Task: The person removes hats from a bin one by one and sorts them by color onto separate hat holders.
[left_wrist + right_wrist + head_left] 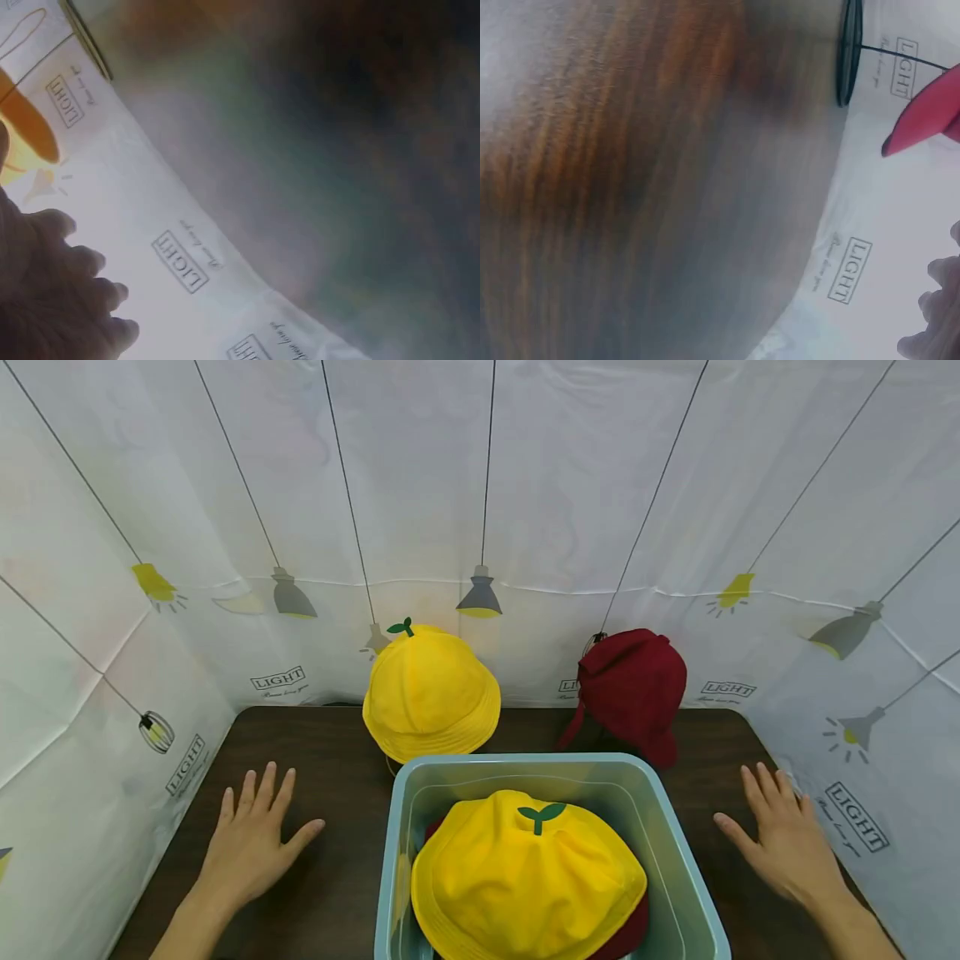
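My left hand (251, 843) lies with its fingers spread over the dark table, left of a pale blue plastic tub. On the tub's other side my right hand (783, 839) is spread in the same way, near the table's right edge. Neither hand holds anything. Inside the tub (678, 852) sits a yellow bucket hat (525, 877) with a green sprout on top, over dark red cloth (626, 931) that is mostly hidden. Behind the tub stand another yellow hat (431, 693) with a sprout and a dark red cap (633, 689). Fingers (90, 259) show at the left wrist view's edge.
The dark wooden table (322, 893) carries everything. White sheeting (420, 468) printed with hanging lamps closes off the back and both sides. A thin stand shows partly beneath the yellow hat at the back; in the right wrist view a dark round base (848, 56) is seen edge-on.
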`<state>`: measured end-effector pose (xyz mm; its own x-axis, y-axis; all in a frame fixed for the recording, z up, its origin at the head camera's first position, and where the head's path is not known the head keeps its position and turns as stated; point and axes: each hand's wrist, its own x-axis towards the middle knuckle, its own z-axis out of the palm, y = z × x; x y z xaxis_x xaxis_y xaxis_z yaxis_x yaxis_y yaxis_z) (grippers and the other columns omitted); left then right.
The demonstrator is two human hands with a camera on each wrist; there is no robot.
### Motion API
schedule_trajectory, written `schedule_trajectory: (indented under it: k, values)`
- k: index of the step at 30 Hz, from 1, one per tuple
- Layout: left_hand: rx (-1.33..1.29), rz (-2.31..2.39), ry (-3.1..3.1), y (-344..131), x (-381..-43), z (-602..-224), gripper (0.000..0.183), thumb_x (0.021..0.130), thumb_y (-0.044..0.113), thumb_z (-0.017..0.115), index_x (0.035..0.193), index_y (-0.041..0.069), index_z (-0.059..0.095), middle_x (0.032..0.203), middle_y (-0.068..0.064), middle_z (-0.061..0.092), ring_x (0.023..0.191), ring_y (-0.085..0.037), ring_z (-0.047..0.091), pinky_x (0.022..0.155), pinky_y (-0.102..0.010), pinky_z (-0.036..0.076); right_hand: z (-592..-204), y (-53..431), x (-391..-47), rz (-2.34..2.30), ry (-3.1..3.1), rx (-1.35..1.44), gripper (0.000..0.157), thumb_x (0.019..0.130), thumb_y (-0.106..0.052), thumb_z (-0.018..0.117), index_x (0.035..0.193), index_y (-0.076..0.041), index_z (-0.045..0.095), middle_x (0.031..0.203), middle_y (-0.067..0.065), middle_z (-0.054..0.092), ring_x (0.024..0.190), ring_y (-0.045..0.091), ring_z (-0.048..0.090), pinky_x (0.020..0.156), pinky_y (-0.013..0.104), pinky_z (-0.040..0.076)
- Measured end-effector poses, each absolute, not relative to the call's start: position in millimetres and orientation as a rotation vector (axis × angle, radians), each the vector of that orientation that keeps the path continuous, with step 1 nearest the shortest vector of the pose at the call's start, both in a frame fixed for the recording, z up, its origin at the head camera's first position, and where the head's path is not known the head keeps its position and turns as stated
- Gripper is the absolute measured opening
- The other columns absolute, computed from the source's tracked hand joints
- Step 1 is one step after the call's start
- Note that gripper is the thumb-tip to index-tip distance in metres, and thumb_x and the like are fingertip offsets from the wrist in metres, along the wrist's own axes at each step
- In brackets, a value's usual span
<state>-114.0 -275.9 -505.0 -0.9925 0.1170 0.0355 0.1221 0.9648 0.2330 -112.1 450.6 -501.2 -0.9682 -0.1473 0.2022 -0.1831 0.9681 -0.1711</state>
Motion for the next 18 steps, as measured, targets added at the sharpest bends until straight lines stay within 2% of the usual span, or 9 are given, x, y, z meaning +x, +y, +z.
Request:
schedule_trajectory:
  k: [5,11,18]
  values:
    - [-0.217,-0.331,-3.077,-274.6,-115.4,-493.3,0.100,0.100,0.071,0.048,0.167,0.004,0.018,0.171,-0.028,0.006,0.155,-0.054,0.001,0.121,-0.067,-0.013,-493.5,452.6,-112.4,0.306,-2.904,0.262,0.091,0.105,-0.044,0.059,0.166,0.001,0.010,0.167,0.037,0.013,0.156,0.053,-0.002,0.118,0.075,-0.006]
    - [-0.235,-0.319,-3.058,-270.4,-114.4,-482.6,0.100,0.100,0.072,0.048,0.167,0.004,0.019,0.172,-0.028,0.006,0.155,-0.054,0.001,0.121,-0.065,-0.015,-482.1,449.4,-109.2,0.346,-2.897,0.265,0.091,0.104,-0.042,0.061,0.167,-0.002,0.008,0.170,0.031,0.006,0.158,0.048,-0.005,0.118,0.073,-0.010]
    - [-0.264,-0.315,-3.050,-262.1,-107.3,-472.1,0.100,0.100,0.075,0.044,0.168,0.007,0.016,0.173,-0.025,0.005,0.157,-0.051,-0.001,0.122,-0.064,-0.015,-463.2,439.5,-107.6,0.367,-2.841,0.325,0.091,0.103,-0.039,0.064,0.168,-0.005,0.012,0.171,0.030,0.010,0.157,0.050,0.005,0.121,0.070,-0.007]
